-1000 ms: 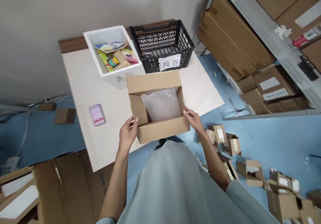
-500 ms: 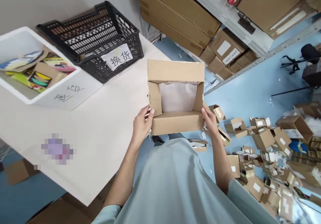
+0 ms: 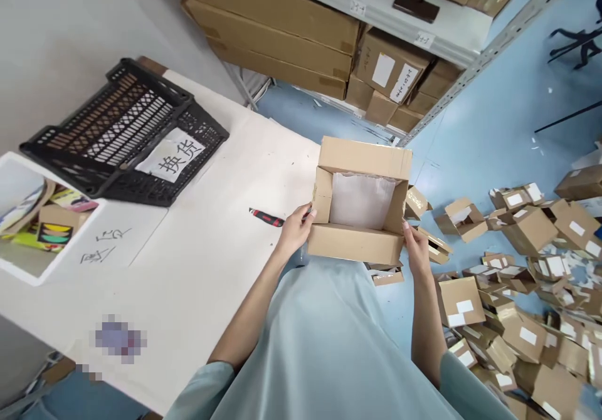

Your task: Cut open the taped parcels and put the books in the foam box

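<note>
An open cardboard box is held up in front of my body, off the table's right edge, its flaps spread. Inside it lies a white sheet, perhaps paper or a bag. My left hand grips the box's left side, thumb on the cardboard. On the opposite side, my right hand pinches the lower right corner. A red and black utility knife rests on the table just left of my left hand.
On the white table stand a black plastic crate with a paper label and a white foam box holding colourful packets. Metal shelving with cartons rises beyond. Several opened boxes litter the blue floor at right. A blurred patch covers something on the table.
The view has shifted, so the crate and foam box sit farther left and lower. The utility knife now shows on the table. Both hands still hold the cardboard box.
</note>
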`<state>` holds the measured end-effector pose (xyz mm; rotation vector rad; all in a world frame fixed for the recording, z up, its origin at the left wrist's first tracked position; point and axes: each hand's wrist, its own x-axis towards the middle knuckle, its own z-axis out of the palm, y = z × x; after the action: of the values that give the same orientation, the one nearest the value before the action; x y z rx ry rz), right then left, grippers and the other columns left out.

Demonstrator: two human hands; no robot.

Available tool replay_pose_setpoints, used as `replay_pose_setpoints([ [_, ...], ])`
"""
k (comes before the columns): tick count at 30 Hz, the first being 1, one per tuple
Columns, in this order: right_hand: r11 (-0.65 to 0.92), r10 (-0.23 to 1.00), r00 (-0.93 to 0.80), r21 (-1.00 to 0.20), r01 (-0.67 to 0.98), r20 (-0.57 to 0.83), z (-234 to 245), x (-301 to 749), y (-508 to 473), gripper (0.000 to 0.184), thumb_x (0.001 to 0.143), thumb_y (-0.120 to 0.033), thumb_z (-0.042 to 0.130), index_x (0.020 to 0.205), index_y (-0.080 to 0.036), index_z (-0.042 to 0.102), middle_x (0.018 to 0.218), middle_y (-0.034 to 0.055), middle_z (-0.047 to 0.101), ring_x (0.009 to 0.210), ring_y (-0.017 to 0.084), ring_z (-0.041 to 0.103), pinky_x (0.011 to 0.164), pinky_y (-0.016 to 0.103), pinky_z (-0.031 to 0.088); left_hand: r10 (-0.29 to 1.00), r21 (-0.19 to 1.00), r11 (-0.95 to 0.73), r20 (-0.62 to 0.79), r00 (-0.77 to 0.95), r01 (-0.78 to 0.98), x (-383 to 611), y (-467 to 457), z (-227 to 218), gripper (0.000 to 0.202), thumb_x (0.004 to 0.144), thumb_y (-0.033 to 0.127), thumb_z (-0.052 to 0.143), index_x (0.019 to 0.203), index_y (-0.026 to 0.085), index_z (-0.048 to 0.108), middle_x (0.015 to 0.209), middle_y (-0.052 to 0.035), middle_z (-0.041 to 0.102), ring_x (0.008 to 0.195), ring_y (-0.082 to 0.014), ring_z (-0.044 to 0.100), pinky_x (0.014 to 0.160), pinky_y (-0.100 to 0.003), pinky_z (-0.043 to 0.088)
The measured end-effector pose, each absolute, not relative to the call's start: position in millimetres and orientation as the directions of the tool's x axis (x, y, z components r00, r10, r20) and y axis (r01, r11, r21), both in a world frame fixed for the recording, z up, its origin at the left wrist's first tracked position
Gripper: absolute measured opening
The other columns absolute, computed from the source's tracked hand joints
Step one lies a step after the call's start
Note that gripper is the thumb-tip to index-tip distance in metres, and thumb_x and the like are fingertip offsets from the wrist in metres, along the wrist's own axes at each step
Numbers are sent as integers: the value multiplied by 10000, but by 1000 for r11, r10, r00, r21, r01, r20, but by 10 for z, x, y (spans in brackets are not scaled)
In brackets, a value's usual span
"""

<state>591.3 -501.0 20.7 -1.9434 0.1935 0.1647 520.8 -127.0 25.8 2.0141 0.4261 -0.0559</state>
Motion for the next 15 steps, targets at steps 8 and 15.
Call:
replay_pose_setpoints([
  [8, -496, -407, 901, -793, -353, -147, -149, 6266, -5678, 907, 924, -909, 600, 1329, -138, 854, 1406, 237, 822, 1342, 435, 759, 1130, 572, 617, 16, 791, -449, -458, 889, 416, 6073, -1988, -66, 502, 1124, 373, 565, 1575, 176, 669, 1637, -171, 693, 1408, -312, 756, 1203, -437, 602],
  [15, -513, -203, 956, -808, -288, -211, -241, 6605, -5530, 745, 994, -779, 592, 1304, -153, 850, 1364, 237, 837, 1313, 410, 781, 1147, 575, 606, 25, 803, -349, -508, 861, 484, 6196, -2159, -260, 476, 1112, 439, 633, 1512, 194, 713, 1557, -183, 745, 1382, -343, 771, 1186, -496, 626],
])
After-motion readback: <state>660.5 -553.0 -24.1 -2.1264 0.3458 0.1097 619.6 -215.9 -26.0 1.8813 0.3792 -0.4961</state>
